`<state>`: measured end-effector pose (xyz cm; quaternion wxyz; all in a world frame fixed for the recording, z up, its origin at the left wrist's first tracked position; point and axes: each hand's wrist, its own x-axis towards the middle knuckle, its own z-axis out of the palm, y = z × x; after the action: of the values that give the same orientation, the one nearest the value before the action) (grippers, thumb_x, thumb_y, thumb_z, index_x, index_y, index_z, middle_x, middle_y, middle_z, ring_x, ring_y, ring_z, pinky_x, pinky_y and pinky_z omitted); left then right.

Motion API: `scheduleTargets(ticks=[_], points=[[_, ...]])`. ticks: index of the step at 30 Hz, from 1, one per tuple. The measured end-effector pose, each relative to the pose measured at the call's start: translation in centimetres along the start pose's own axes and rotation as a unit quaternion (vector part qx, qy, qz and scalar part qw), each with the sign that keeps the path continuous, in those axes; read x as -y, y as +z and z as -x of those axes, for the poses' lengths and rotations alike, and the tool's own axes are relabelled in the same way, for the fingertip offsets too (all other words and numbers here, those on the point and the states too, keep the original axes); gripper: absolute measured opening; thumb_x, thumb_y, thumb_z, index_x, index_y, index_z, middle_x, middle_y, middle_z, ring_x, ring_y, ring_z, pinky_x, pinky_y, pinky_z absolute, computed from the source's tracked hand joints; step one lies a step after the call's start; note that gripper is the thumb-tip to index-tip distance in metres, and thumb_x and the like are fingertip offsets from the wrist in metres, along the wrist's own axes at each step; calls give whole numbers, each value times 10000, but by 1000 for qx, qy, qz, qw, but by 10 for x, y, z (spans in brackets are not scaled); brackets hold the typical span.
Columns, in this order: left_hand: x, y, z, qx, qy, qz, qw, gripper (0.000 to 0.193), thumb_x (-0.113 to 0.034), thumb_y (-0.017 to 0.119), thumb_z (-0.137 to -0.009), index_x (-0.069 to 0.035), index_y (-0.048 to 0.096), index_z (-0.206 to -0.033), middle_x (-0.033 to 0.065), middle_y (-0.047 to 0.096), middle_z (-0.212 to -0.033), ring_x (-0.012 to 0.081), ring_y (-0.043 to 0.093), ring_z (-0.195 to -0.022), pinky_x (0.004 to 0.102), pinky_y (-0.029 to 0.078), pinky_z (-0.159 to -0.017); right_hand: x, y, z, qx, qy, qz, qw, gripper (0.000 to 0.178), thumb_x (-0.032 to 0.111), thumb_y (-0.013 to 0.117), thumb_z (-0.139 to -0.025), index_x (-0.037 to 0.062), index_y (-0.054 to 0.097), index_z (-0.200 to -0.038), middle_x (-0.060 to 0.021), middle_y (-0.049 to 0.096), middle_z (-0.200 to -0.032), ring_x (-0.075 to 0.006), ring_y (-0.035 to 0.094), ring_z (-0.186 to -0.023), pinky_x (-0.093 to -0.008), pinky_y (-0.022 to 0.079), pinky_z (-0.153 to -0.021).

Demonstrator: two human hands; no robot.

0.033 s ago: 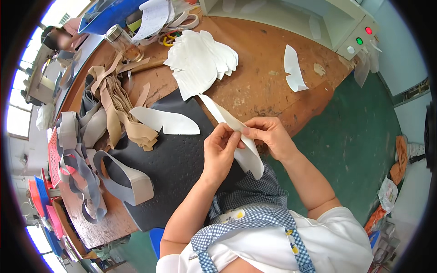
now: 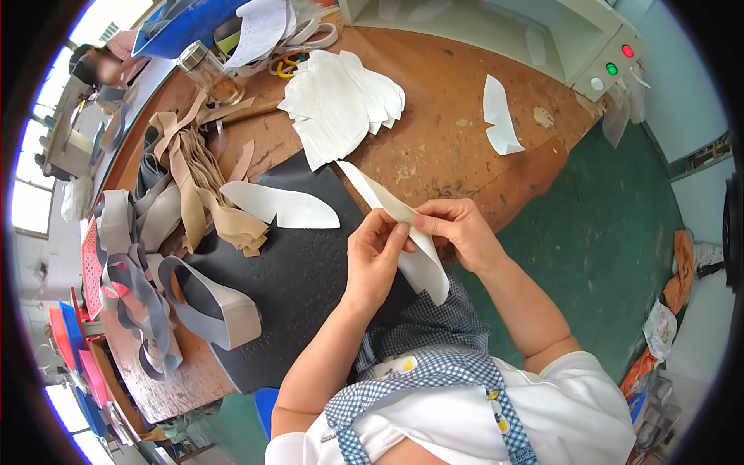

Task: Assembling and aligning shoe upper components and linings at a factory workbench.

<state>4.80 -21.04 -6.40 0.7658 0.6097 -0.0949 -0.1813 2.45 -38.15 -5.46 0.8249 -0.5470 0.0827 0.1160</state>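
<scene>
A long white cut piece (image 2: 424, 267) of thin sheet material is pinched in both hands, slightly curled, above the table's near edge. My left hand (image 2: 375, 252) grips its middle between thumb and fingers. Close beside it, my right hand (image 2: 457, 232) pinches the right edge; the fingertips nearly meet. Another white piece with a notch (image 2: 291, 208) lies flat on the black mat (image 2: 287, 287), left of my hands. Beyond them a fanned pile of white pieces (image 2: 337, 97) rests on the wooden table (image 2: 434, 77). One more notched white piece (image 2: 501, 120) lies farther right.
Tan strips (image 2: 198, 190) and grey bands (image 2: 225, 318) are heaped on the left. A glass jar (image 2: 209, 70), papers (image 2: 262, 31) and a blue bin (image 2: 186, 31) stand at the back. A machine with coloured buttons (image 2: 604, 62) occupies the far right. Another person (image 2: 116, 58) sits far left.
</scene>
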Motion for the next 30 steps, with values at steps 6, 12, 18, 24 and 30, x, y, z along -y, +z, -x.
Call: scheduleTargets(ticks=[6, 12, 18, 24, 30], points=[[0, 8, 13, -47, 21, -141, 989, 56, -39, 562, -971, 13, 580, -977, 3, 625, -833, 43, 576, -750, 216, 486, -671, -3, -4, -3, -139, -51, 59, 987, 207, 161, 607, -983, -5, 675, -878, -56, 679, -806, -111, 664, -736, -242, 557, -686], [0, 9, 10, -41, 35, -124, 991, 93, -64, 562, -973, 23, 561, -939, 27, 623, -822, 62, 594, -750, 221, 487, -657, 10, 7, -5, -18, -74, 300, 951, 232, 199, 728, -905, -29, 707, -943, -65, 692, -845, -111, 654, -768, -276, 526, -682], [-7, 1, -7, -39, -138, -66, 987, 280, -225, 543, -1029, 37, 576, -1123, 75, 659, -958, 152, 636, -882, 291, 567, -761, -6, 7, 2, -45, -72, 272, 958, 241, 217, 777, -865, -1, 739, -959, -34, 684, -843, -96, 642, -766, -264, 523, -685], [1, -5, 0, -10, -91, -57, 994, 246, -197, 578, -1010, 16, 624, -1125, 32, 672, -956, 92, 592, -872, 257, 486, -795, -2, 4, -2, -50, -80, 239, 966, 155, 122, 721, -909, -32, 709, -927, -3, 640, -832, -67, 608, -773, -227, 491, -676], [11, 7, 10, -32, -37, -41, 998, 193, -143, 586, -998, 15, 624, -1102, 29, 622, -940, 75, 554, -822, 241, 468, -708, -10, 3, -2, -116, -153, 284, 939, 184, 115, 667, -937, -44, 665, -844, -59, 625, -723, -90, 558, -661, -276, 441, -582]])
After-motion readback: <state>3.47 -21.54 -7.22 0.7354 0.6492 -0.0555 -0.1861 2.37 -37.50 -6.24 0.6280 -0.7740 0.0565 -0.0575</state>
